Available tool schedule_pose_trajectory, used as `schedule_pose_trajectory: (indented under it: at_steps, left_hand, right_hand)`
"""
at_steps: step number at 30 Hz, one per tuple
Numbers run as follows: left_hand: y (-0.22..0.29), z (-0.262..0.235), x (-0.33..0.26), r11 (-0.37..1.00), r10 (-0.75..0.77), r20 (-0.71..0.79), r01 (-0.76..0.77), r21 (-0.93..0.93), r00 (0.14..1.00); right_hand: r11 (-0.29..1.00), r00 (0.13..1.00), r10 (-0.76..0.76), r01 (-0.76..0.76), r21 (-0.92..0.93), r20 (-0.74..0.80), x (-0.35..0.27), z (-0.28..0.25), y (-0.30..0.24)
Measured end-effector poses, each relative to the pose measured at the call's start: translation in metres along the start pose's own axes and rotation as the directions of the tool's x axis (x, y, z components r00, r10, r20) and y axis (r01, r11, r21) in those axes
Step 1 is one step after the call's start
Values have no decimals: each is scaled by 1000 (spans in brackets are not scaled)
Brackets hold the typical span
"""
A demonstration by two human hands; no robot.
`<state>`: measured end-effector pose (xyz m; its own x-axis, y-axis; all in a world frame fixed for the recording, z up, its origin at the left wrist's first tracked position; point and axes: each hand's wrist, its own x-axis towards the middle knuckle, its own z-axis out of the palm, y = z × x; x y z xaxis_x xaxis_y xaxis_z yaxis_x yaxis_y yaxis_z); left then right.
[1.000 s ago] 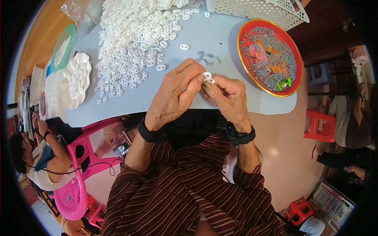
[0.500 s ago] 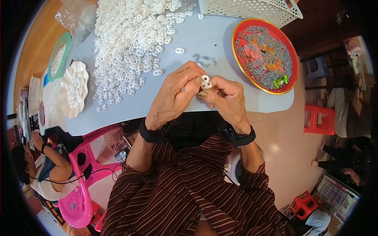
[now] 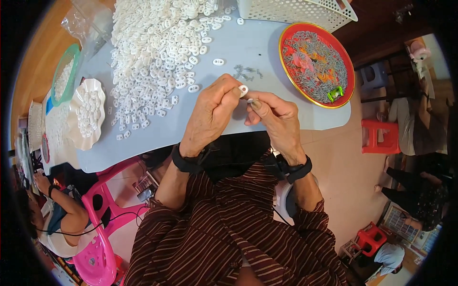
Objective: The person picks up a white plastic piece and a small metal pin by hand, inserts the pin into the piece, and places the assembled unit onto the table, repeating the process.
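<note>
Near the table's front edge, my left hand pinches a small white two-hole plastic piece between thumb and fingers; one hole shows and the fingers cover the rest. Close beside it, my right hand is closed, thumb against forefinger, with a tiny pale bit at the tips too small to name. A short gap separates the two hands' fingertips. Beyond them lie a few small grey screw-like pins and a single white oval piece. A large heap of white pieces spreads to the left.
At right stands a red gold-rimmed tray of grey pins with a green clip. A white perforated basket is behind. Left are a scalloped white dish and green basket. Another person sits left, by a pink chair.
My hands were together over white pieces with several holes showing. Now the fingertips are apart, the left keeping one white piece tilted up. The whole view has shifted slightly.
</note>
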<state>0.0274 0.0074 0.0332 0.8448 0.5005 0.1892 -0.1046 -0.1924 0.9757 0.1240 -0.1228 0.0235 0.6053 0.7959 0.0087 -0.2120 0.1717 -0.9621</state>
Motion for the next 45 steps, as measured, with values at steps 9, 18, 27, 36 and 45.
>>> schedule_pose_trajectory:
  at_steps: [9, 18, 27, 36, 45]
  left_hand:
    - [-6, -5, -6, 997, -60, -24, 59, -45, 998]
    - [-6, -14, -12, 964, -148, -78, 126, -235, 986]
    - [-4, -19, -15, 983, -95, -147, 69, -170, 985]
    - [-8, -29, -22, 911, 233, -242, -124, 394, 942]
    - [-18, -34, -24, 749, 343, -109, -201, 631, 933]
  right_hand:
    - [999, 997, 52, -53, -11, -55, 5, 1, 0]
    - [1000, 999, 12, -11, 18, -51, 11, 16, 2]
    - [958, 994, -60, 31, -286, -95, 15, 23, 0]
    - [569, 955, -192, 296, -767, 226, 19, 35, 8]
    - [609, 957, -209, 288, -739, 200, 26, 48, -17]
